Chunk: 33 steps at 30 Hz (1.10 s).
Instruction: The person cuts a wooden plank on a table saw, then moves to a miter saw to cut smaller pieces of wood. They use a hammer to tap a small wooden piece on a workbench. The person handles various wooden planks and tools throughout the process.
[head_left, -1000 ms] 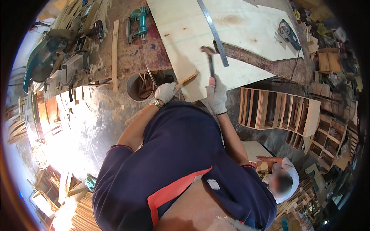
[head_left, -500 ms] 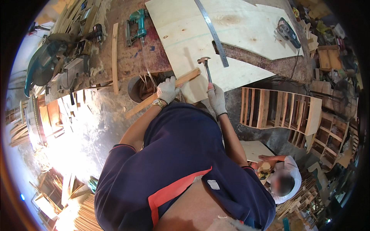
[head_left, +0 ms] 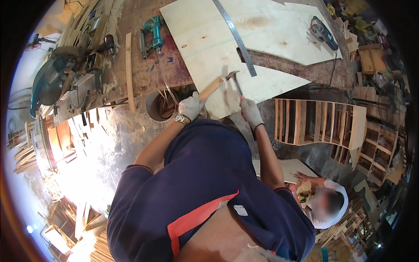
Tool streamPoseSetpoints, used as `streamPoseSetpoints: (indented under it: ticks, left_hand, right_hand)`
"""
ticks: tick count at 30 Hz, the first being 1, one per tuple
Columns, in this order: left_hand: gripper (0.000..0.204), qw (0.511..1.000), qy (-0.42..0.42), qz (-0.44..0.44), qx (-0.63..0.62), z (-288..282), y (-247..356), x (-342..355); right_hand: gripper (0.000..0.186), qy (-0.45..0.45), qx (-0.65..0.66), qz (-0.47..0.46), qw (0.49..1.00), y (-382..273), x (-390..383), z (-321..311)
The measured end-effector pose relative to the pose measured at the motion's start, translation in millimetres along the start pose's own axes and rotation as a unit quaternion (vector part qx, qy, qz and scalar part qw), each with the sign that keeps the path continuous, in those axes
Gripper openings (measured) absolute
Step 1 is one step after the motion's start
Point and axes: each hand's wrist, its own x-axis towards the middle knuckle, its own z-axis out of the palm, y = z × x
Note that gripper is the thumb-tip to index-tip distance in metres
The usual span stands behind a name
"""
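My left hand (head_left: pixel 190 108), in a pale work glove with a watch at the wrist, is closed around a wooden strip (head_left: pixel 211 90). The strip's far end lies over a pale plywood sheet (head_left: pixel 209 56); its near part is hidden at my hand. In my gloved right hand (head_left: pixel 251 113) is a claw hammer (head_left: pixel 236 83), gripped by its handle. The hammer head is slightly blurred, just right of the strip's far end; I cannot tell whether they touch. A long steel ruler (head_left: pixel 235 37) lies on the plywood beyond the hammer.
Left on the workbench (head_left: pixel 131 17) are a teal nail gun (head_left: pixel 153 37), a narrow batten (head_left: pixel 129 72) and a mitre saw (head_left: pixel 50 83). A corded power tool (head_left: pixel 323 35) sits far right. Below stand a scrap bucket (head_left: pixel 152 107) and slatted wooden frame (head_left: pixel 314 122). Another person (head_left: pixel 327 205) works behind right.
The strip's long near part, which stuck out left past my left hand, no longer shows there. My right hand and the hammer have shifted slightly right and nearer.
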Motion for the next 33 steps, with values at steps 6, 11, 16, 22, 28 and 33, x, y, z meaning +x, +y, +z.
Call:
streamPoseSetpoints:
  ticks: [6,11,16,22,28,33]
  left_hand:
    - [0.056,1.0,0.002,0.015,-0.003,-0.6,-0.8,-1.8]
    - [0.055,1.0,0.0,0.009,0.001,2.2,-1.1,-2.3]
    - [0.056,1.0,0.003,0.009,0.001,2.2,-2.4,-1.3]
    - [0.057,1.0,0.012,0.018,-0.005,3.7,-3.5,-2.3]
    - [0.057,1.0,0.006,0.006,-0.003,4.5,-3.0,-2.4]
    - [0.058,1.0,-0.023,0.006,-0.012,1.7,-3.8,-1.3]
  right_hand:
    - [0.055,0.19,0.16,-0.123,0.961,-14.0,-9.6,2.7]
    - [0.047,0.03,-0.102,-0.088,0.99,-29.2,-21.0,20.8]
    - [0.042,0.159,0.029,-0.156,0.974,-44.4,-31.1,-1.6]
    - [0.042,0.02,-0.146,-0.057,0.987,-42.6,-34.9,24.0]
    - [0.04,0.187,-0.041,-0.193,0.962,-44.9,-35.2,9.3]
    - [0.032,0.073,-0.235,-0.025,0.969,-50.6,-45.7,20.1]
